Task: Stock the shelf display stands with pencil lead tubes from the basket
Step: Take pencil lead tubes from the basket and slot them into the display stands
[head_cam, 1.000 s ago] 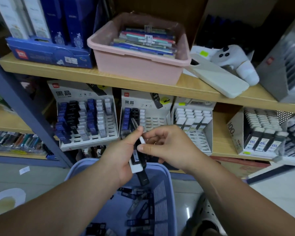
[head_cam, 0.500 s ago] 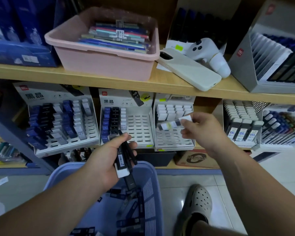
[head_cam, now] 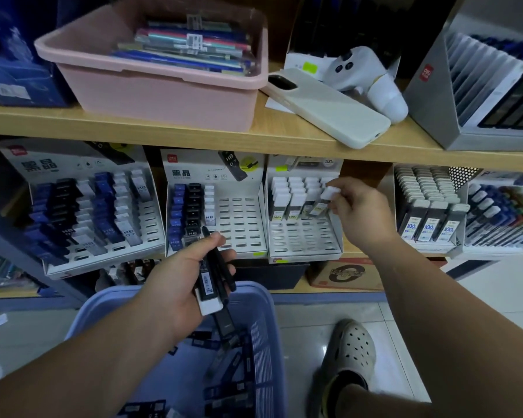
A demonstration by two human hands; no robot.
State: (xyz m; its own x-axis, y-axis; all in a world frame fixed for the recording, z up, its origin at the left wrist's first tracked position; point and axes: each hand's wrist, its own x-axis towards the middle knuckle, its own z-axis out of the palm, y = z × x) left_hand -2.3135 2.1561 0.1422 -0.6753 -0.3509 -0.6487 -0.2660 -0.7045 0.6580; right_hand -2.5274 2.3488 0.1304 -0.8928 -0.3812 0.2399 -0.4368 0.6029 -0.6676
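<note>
White-capped tube [head_cam: 326, 197] pinched between right hand [head_cam: 355, 214] fingers, tip at the upper rows of the white stand [head_cam: 305, 238]. Left hand [head_cam: 175, 288] fingers clamp a bundle of tubes [head_cam: 209, 279] over the blue basket [head_cam: 267, 333], more loose inside. Most slots empty; early going.

Plastic, wood and tile
Matt pink plastic tub [head_cam: 163, 95]; smooth wood-grain shelf [head_cam: 194, 137]; slotted blue plastic basket [head_cam: 264, 357]; glossy floor tiles [head_cam: 405, 324].

Left arm: bare, stretches in from 8 o'clock.
Left hand [head_cam: 178, 285]: at 7 o'clock, thumb and fingers curled round a bundle of lead tubes [head_cam: 209, 282].
Right arm: bare, extends from 4 o'clock.
Right hand [head_cam: 358, 214]: at 3 o'clock, fingertips pinching one white-capped tube [head_cam: 329, 193].
</note>
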